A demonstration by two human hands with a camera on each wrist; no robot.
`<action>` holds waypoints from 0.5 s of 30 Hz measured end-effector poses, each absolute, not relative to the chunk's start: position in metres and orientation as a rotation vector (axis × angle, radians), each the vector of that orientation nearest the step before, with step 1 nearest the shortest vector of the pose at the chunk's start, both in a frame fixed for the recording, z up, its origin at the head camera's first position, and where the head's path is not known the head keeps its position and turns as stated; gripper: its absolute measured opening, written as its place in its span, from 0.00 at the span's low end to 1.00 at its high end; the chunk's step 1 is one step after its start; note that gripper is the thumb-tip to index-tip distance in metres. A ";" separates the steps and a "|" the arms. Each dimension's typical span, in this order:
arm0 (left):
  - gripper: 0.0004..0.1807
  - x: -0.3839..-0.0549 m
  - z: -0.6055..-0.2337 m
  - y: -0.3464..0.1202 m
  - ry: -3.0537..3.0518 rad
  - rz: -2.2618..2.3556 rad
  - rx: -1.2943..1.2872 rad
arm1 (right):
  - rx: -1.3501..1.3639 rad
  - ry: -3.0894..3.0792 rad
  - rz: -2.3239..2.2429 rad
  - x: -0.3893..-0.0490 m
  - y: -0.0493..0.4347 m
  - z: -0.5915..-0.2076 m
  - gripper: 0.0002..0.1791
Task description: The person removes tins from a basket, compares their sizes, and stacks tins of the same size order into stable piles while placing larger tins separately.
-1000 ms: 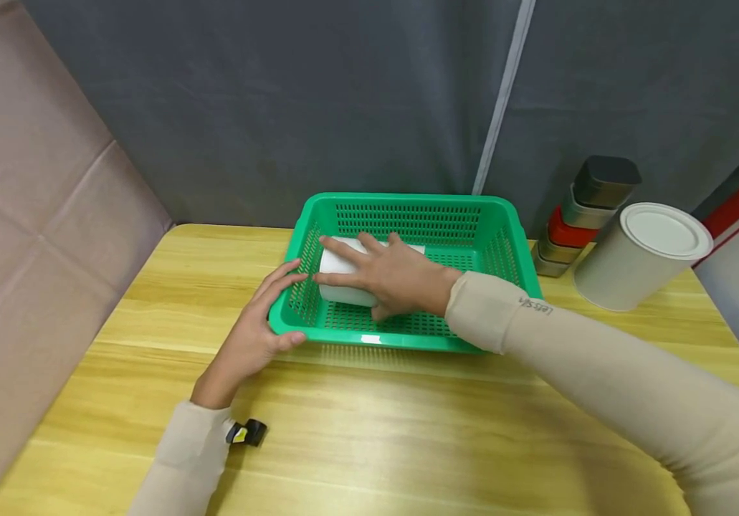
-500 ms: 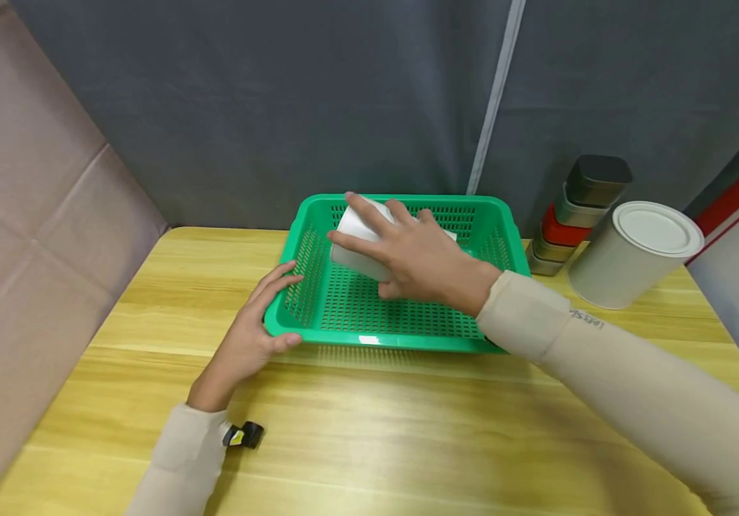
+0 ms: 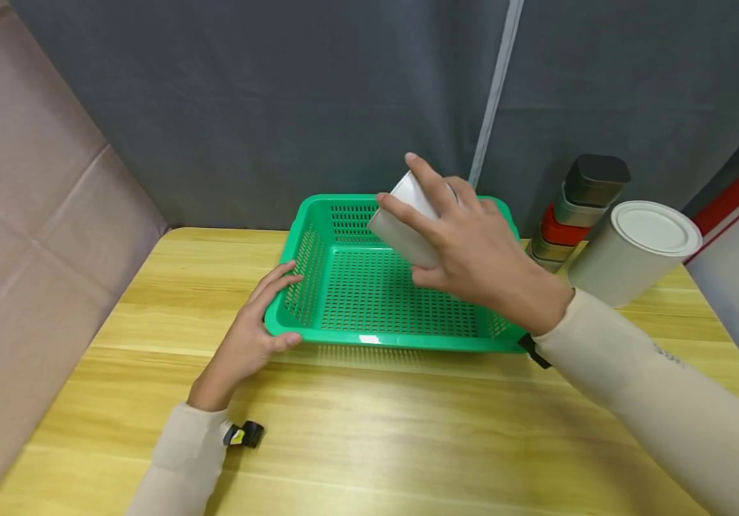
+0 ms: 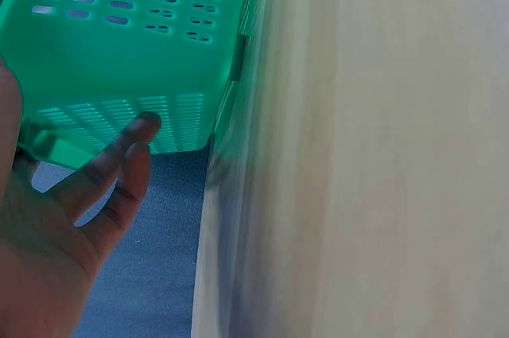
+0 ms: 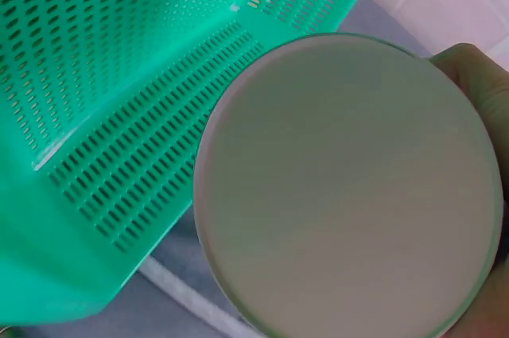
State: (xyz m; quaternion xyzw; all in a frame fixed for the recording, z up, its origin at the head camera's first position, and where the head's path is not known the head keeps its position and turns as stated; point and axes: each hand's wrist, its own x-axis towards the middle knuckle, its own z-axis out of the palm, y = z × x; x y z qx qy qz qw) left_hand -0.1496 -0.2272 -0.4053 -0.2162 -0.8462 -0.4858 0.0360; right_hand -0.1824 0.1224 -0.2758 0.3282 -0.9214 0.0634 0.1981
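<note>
My right hand [image 3: 482,244] grips a plain white cylindrical can [image 3: 411,222], held tilted above the back right part of a green plastic basket [image 3: 382,342]. In the right wrist view the can's flat round end [image 5: 346,187] faces the camera, with fingers and thumb around its side. My left hand [image 3: 253,330] holds the basket's front left corner, thumb on the front rim and fingertips over the left rim. In the left wrist view two fingers [image 4: 119,171] of the left hand lie by the basket's outer wall [image 4: 119,60].
At the back right stands a larger white lidded can [image 3: 633,254]. Beside it is a leaning stack of several small tins [image 3: 569,215], black, silver, red and gold. The wooden table [image 3: 369,430] meets a grey curtain [image 3: 279,115] behind and a pinkish wall [image 3: 34,251] at left.
My right hand has lifted the white can from the basket's floor, moving it up and to the right and tilting it. The left hand has stayed at the basket's corner.
</note>
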 end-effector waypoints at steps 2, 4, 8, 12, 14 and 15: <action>0.58 -0.150 -0.406 -0.227 -2.599 -1.494 -0.664 | 0.898 -2.562 0.194 -0.179 0.130 -0.275 0.49; 0.57 -0.150 -0.406 -0.227 -2.599 -1.497 -0.665 | 0.883 -2.540 0.220 -0.175 0.139 -0.275 0.49; 0.57 -0.150 -0.406 -0.227 -2.605 -1.492 -0.663 | 0.841 -2.487 0.279 -0.167 0.159 -0.276 0.50; 0.57 -0.152 -0.406 -0.227 -2.610 -1.473 -0.664 | 0.772 -2.429 0.328 -0.158 0.180 -0.279 0.51; 0.58 -0.152 -0.406 -0.228 -2.607 -1.465 -0.666 | 0.751 -2.405 0.341 -0.153 0.190 -0.281 0.51; 0.58 -0.152 -0.406 -0.228 -2.606 -1.465 -0.665 | 0.742 -2.397 0.351 -0.151 0.195 -0.283 0.51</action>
